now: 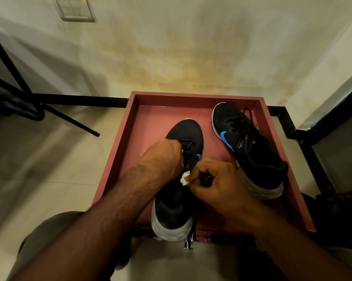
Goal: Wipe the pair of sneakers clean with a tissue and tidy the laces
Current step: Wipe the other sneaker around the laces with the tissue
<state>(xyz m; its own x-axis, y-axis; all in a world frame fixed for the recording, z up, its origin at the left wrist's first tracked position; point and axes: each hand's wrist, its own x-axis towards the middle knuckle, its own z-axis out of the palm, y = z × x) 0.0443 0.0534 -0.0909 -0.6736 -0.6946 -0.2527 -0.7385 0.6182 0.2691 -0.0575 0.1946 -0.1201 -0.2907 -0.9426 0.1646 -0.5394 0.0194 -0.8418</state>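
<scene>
Black near sneaker [182, 138] lies heel-first over the front lip of the pink tray [134, 126], its mate [252, 151] at the right wall. The left hand [163, 157] pinches the laces [186, 146]; the right hand [215, 179] curls round a tissue wad [185, 178]. A hard tug could tip the shoe out; open floor [49, 159] lies leftward.
</scene>
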